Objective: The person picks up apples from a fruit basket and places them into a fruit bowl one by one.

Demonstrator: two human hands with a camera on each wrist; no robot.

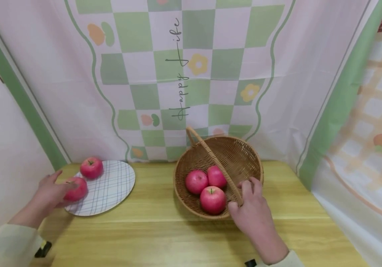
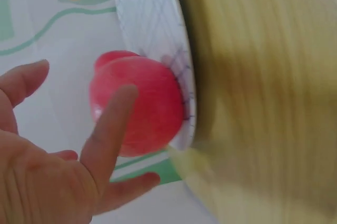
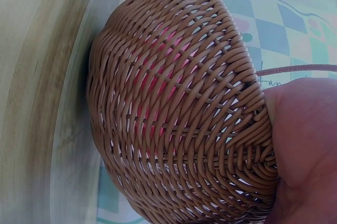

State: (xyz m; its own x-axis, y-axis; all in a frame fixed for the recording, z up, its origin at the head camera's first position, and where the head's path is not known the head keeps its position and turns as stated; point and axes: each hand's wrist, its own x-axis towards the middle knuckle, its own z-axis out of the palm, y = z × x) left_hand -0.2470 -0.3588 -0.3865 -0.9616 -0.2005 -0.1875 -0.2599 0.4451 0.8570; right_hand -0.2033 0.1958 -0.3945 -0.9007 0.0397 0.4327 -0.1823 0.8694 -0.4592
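Note:
My left hand (image 1: 50, 192) is at the left edge of a round plate (image 1: 115, 185) with a blue grid pattern. Its fingers are spread beside a red apple (image 1: 79, 190); in the left wrist view one finger lies in front of that apple (image 2: 152, 105), and contact is unclear. A second apple (image 1: 91, 168) sits farther back on the plate. On the right, my right hand (image 1: 253, 209) grips the near rim of a wicker basket (image 1: 244, 154) by the foot of its handle (image 1: 207, 150). Three apples (image 1: 213, 200) lie inside, partly visible through the weave in the right wrist view.
Plate and basket stand on a wood-grain table (image 1: 151, 237), with a stretch of tabletop between them. A green-and-white checked curtain (image 1: 197, 92) hangs directly behind the table. More printed cloth (image 1: 371, 148) hangs along the right side, and a cloth panel borders the left.

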